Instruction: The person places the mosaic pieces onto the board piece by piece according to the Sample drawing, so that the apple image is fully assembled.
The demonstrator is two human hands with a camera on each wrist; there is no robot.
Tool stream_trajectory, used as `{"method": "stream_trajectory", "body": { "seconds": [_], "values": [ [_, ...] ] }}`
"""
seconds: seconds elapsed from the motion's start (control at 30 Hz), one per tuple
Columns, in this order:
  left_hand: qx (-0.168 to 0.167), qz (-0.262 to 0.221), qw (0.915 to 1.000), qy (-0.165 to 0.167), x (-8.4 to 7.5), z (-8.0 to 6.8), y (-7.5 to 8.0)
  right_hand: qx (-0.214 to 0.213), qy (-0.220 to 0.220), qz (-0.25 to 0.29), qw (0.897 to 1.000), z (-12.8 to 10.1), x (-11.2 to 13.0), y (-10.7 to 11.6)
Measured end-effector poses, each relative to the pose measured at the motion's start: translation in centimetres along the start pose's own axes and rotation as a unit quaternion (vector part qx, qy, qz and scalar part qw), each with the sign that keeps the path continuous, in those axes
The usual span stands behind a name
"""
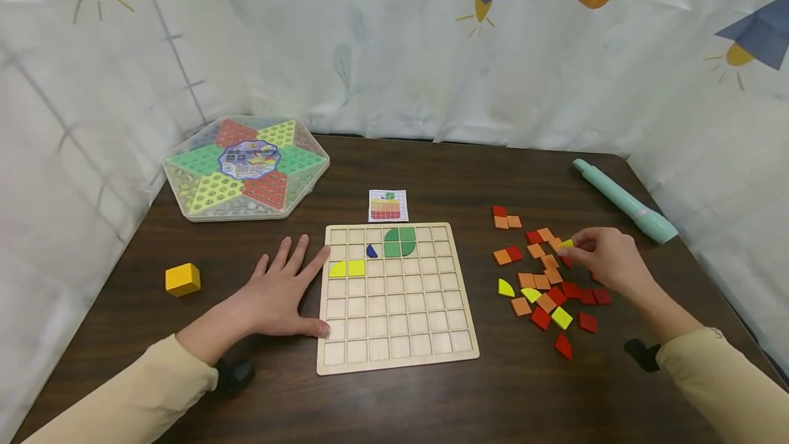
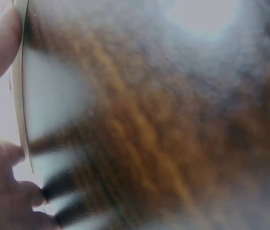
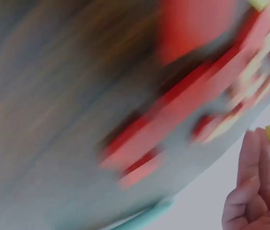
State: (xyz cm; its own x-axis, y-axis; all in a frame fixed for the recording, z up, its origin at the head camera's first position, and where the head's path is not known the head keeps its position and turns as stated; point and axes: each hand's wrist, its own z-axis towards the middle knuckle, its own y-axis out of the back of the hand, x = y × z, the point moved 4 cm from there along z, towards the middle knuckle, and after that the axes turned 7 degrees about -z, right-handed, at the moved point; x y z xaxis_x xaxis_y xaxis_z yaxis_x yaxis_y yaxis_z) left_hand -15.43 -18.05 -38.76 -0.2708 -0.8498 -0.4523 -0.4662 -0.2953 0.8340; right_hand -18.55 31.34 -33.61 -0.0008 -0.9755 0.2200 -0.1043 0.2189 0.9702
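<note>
- Pale square gridded board [image 1: 397, 347]: matt, smooth wood by its look.
- Thin yellow, red and orange tiles [image 1: 561, 318]: smooth, opaque.
- Dark brown wood-grained counter [image 1: 431, 403]: smooth, glossy, reflecting light.
- Hexagonal star-patterned case [image 1: 249, 162]: clear, shiny plastic.
- Small white printed card [image 1: 387, 206]: paper.
- White curtain with blue-and-yellow prints [image 1: 394, 53]: creased cloth.
- Mint-green tube [image 1: 625, 201]: smooth, apparently plastic.
- Beige sleeves [image 1: 135, 389]: matt cloth.

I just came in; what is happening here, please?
A person's left hand touches the left edge of a wooden grid board. The right hand has a yellow tile in its grip near loose red, orange and yellow tiles. Green pieces, a blue piece and two yellow pieces lie in the board's upper three rows; a picture card lies behind it.
</note>
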Motion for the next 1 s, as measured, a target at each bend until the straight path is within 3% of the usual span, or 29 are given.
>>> {"method": "stream_trajectory", "body": {
  "seconds": [0.13, 0.33, 0.53, 0.77, 1.0],
  "values": [
    [0.001, -0.001, 1.0, 0.002, 0.1, -0.1, 0.0, 0.019, 0.05, 0.047, 0.997, 0.6, 5.5, -1.3],
    [0.002, -0.004, 1.0, 0.001, 0.2, 0.1, -0.2, 0.073, 0.133, 0.12, 0.981, 1.8, 12.6, -3.9],
    [0.002, -0.005, 1.0, 0.003, 0.1, 0.0, 0.0, 0.139, 0.149, 0.173, 0.964, 2.8, 18.7, -5.8],
    [0.007, -0.009, 0.9999, 0.003, -0.1, -0.1, 0.3, 0.173, 0.195, 0.135, 0.956, 3.3, 23.9, -7.3],
    [0.009, -0.005, 0.9999, 0.011, -0.1, -0.1, 0.2, 0.174, 0.203, 0.104, 0.958, 3.6, 26.4, -8.0]
  ]
}}
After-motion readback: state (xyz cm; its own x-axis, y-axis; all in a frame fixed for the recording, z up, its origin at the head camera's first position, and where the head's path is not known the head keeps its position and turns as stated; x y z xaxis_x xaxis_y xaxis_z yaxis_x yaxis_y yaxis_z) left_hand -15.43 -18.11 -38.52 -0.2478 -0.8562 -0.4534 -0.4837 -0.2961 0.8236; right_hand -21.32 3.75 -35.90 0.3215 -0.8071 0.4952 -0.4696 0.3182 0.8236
